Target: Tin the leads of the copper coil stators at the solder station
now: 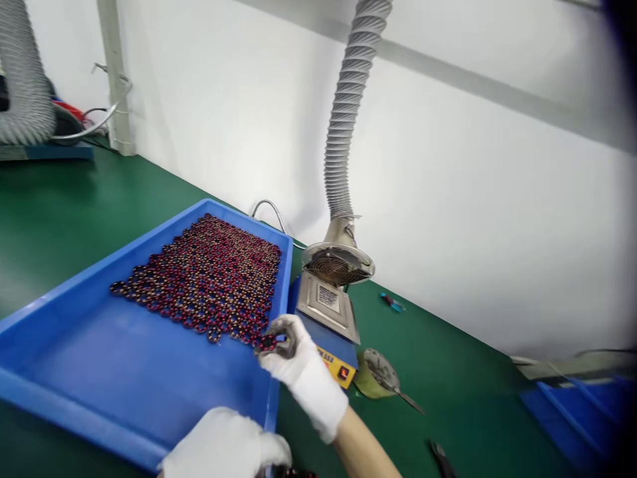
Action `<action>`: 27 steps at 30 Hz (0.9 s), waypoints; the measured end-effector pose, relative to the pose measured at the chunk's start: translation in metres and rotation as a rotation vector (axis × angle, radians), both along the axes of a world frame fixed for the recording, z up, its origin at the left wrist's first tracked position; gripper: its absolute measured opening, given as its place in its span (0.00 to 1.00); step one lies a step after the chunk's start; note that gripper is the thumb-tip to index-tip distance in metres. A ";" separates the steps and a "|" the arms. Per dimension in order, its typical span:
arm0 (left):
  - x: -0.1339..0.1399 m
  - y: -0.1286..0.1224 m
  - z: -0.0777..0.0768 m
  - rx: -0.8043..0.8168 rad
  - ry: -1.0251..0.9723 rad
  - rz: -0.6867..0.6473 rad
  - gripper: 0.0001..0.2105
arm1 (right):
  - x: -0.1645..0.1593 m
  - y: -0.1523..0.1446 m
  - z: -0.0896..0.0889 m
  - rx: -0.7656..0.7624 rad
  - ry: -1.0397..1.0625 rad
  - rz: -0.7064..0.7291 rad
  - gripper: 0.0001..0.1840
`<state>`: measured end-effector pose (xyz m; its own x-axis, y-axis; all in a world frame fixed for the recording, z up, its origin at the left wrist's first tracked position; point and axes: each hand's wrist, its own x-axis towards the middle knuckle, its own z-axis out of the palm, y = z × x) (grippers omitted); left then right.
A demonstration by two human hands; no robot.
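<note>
My right hand (301,372), in a white glove with soiled fingertips, is over the near right corner of the coil layout. Its thumb and fingers pinch a small dark-red ring coil (267,342). Many such wire-wound ring coils (213,272), red, black and copper-coloured, lie side by side in a blue tray (149,392). My left hand (226,446), also white-gloved, is low at the tray's near edge. Its fingers curl around dark ring coils (286,472), mostly cut off by the bottom of the view.
Right of the tray stands a blue heating device with a metal plate (328,307), under a grey extraction hose (348,113). Beside it is a yellowish pot (375,375) with a tool across it. Pliers (392,302), a dark tool (440,458) and blue bins (572,411) lie farther right.
</note>
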<state>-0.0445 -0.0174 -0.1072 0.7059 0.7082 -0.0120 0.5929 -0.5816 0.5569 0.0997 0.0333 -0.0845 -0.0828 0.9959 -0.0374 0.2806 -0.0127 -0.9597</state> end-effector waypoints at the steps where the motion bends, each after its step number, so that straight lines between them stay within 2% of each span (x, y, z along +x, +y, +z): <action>1: 0.001 0.000 0.002 0.010 0.029 0.010 0.05 | -0.012 0.002 -0.009 0.064 -0.246 0.079 0.14; 2: 0.002 0.000 0.003 0.042 0.049 0.059 0.07 | -0.022 0.004 -0.017 0.111 -0.500 0.174 0.12; 4: 0.004 0.001 0.002 0.018 -0.005 -0.009 0.11 | -0.040 0.010 -0.028 0.136 -0.901 0.349 0.09; 5: 0.005 0.001 0.001 0.005 -0.039 -0.047 0.11 | -0.047 0.013 -0.031 0.117 -1.016 0.399 0.08; 7: 0.004 0.002 0.000 -0.024 -0.099 -0.102 0.09 | -0.057 0.020 -0.034 0.091 -1.106 0.416 0.10; 10: 0.000 0.002 0.002 -0.056 -0.171 -0.076 0.08 | -0.064 0.027 -0.029 0.110 -1.170 0.370 0.14; 14: -0.006 0.000 0.010 -0.144 -0.286 0.034 0.06 | -0.053 0.019 -0.004 0.185 -1.200 0.272 0.19; 16: -0.008 0.000 0.012 -0.197 -0.354 0.163 0.12 | -0.037 0.005 0.007 0.262 -1.077 0.155 0.18; 18: -0.010 0.001 0.012 -0.247 -0.424 0.301 0.15 | -0.017 -0.015 0.010 0.311 -0.881 -0.001 0.13; 20: -0.012 0.002 0.010 -0.298 -0.481 0.385 0.14 | 0.002 -0.037 0.003 0.259 -0.759 -0.092 0.10; 23: -0.011 0.003 0.008 -0.355 -0.517 0.404 0.13 | 0.021 -0.063 -0.018 0.101 -0.716 -0.057 0.09; 27: -0.010 0.003 0.009 -0.372 -0.483 0.399 0.13 | 0.024 -0.073 -0.043 0.038 -0.808 0.009 0.12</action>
<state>-0.0541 -0.0144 -0.0987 0.3820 0.9225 -0.0549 0.3584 -0.0932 0.9289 0.1239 -0.0393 -0.1277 -0.0529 0.9971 -0.0549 0.8878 0.0217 -0.4597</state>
